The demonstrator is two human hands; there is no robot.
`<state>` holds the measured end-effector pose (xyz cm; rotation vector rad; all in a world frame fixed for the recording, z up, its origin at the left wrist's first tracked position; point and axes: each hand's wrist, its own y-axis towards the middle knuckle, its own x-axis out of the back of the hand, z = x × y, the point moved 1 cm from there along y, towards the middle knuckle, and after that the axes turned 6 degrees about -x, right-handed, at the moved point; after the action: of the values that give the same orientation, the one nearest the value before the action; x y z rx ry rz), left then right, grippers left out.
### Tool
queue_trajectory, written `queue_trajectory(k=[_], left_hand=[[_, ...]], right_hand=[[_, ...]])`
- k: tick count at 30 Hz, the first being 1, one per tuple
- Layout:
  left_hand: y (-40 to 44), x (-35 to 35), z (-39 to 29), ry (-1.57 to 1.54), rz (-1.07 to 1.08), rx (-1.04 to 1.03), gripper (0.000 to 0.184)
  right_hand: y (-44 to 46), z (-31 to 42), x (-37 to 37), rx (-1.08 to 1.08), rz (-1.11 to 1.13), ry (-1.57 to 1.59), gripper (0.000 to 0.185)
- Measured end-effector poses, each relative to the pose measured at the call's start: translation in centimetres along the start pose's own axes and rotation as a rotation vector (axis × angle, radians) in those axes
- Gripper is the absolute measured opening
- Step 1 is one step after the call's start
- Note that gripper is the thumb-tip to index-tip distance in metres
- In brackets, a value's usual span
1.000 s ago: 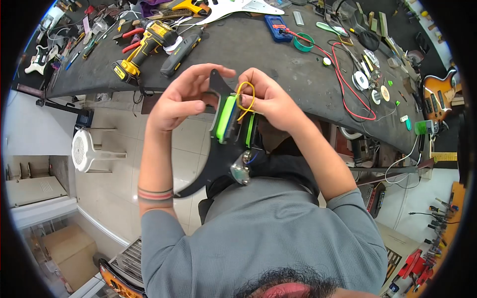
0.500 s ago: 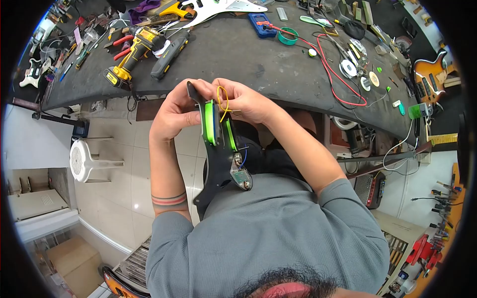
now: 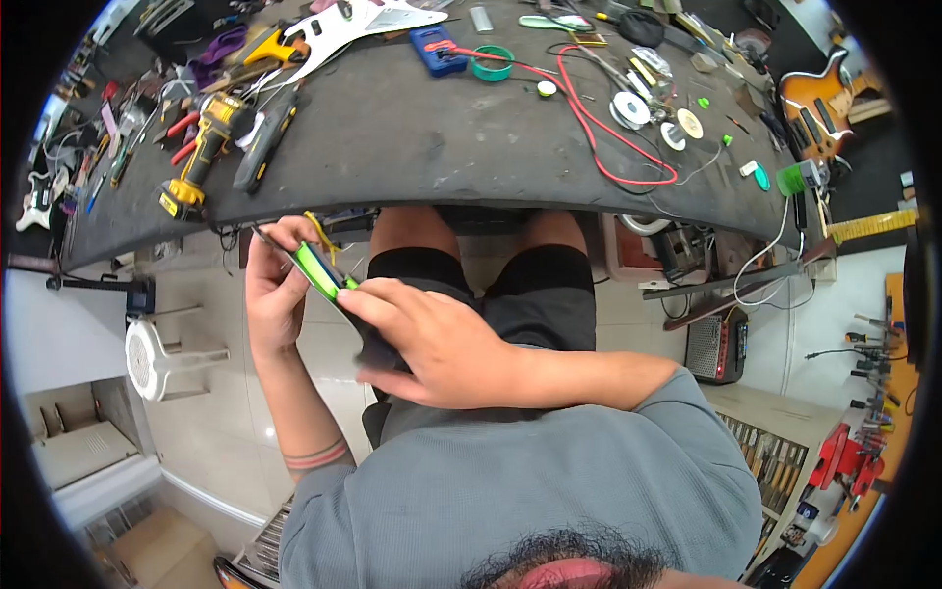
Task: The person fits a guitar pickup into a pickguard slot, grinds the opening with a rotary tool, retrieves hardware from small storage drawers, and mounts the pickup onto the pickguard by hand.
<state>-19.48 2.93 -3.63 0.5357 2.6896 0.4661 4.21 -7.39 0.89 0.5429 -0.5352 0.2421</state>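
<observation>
A black pickguard (image 3: pixel 374 351) with bright green pickups (image 3: pixel 316 272) is held tilted between my hands, below the bench's front edge. My left hand (image 3: pixel 277 285) grips its upper end, fingers behind and thumb near the green strip. Across its middle and lower part lies my right hand (image 3: pixel 432 344), fingers and thumb wrapped round the black plate. A yellow wire (image 3: pixel 322 236) loops up beside my left fingertips. The metal parts on the lower end are hidden by my right hand.
On the dark workbench (image 3: pixel 392 147) lie a yellow drill (image 3: pixel 206 147), a black-and-grey tool (image 3: pixel 266 143), a blue multimeter (image 3: pixel 438 51) with red leads, a green ring (image 3: pixel 492 64), wire spools (image 3: pixel 630 110) and a white pickguard (image 3: pixel 343 29). A white stool (image 3: pixel 147 360) stands on the floor.
The pickguard has moved down and left and turned. My right hand has left the yellow wire and moved down onto the plate. The view has shifted right.
</observation>
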Motion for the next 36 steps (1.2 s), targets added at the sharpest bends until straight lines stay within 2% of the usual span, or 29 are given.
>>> queue_trajectory(k=[2,6,8,10,11,12,14,16,21,24,25,26,28,30,31,34,35,36], left_hand=[[-0.2,-0.6,-0.3,0.086,-0.055,0.005,0.031],[-1.2,-1.0,0.2,0.102,-0.174,0.112,0.032],[-1.7,-1.7,0.3,0.101,-0.234,0.213,0.036],[-1.7,-3.2,0.0,0.144,-0.196,0.261,0.043],[-1.4,-3.8,-0.1,0.194,-0.151,0.331,0.043],[-1.2,-4.2,0.0,0.245,-0.106,0.405,0.043],[-1.2,-5.4,1.2,0.238,-0.099,0.385,0.041],[-0.9,-6.5,1.6,0.218,-0.053,0.404,0.047],[0.3,-7.2,1.9,0.028,0.243,0.636,0.073],[1.6,-6.3,3.7,-0.073,0.402,0.64,0.091],[2.3,-6.7,4.0,-0.07,0.483,0.651,0.105],[2.7,-6.5,5.0,-0.116,0.536,0.605,0.1],[4.3,-6.2,5.9,-0.186,0.658,0.751,0.086],[5.6,-7.0,6.2,-0.244,0.639,0.956,0.07],[6.1,-7.7,5.8,-0.244,0.666,0.976,0.053],[7.3,-9.9,5.0,0.006,0.875,0.919,0.04],[7.1,-10.2,5.5,-0.08,0.864,0.975,0.038],[6.9,-10.6,5.8,-0.115,0.937,0.942,0.044]], right_hand=[[0.5,-0.8,-0.2,-0.08,0.022,0.072,0.063],[1.6,-3.5,2.2,-0.377,0.203,0.268,0.035],[1.7,-7.1,1.4,-0.28,-0.036,0.464,0.035],[1.7,-9.8,2.1,-0.423,-0.034,0.618,0.038],[1.9,-9.6,4.0,-0.589,0.074,0.507,0.038],[1.7,-9.7,3.5,-0.511,-0.015,0.817,0.038],[0.9,-10.4,4.1,-0.563,-0.017,0.844,0.038],[-0.6,-11.6,4.3,-0.603,-0.024,0.788,0.041],[-4.3,-12.1,5.8,-0.665,-0.059,0.765,0.043],[-6.2,-11.5,6.6,-0.694,-0.083,0.8,0.042],[-7.0,-11.8,6.7,-0.696,-0.073,0.782,0.043],[-7.6,-11.6,6.9,-0.707,-0.062,0.765,0.042],[-8.6,-11.1,7.1,-0.726,-0.033,0.731,0.042],[-9.4,-10.9,7.4,-0.732,-0.017,0.711,0.035],[-9.7,-10.9,7.6,-0.734,-0.005,0.7,0.033],[-9.9,-10.1,8.2,-0.732,0.015,0.683,0.024],[-10.0,-9.8,8.4,-0.731,0.021,0.679,0.021],[-10.2,-9.8,8.5,-0.683,0.036,0.654,0.019]])
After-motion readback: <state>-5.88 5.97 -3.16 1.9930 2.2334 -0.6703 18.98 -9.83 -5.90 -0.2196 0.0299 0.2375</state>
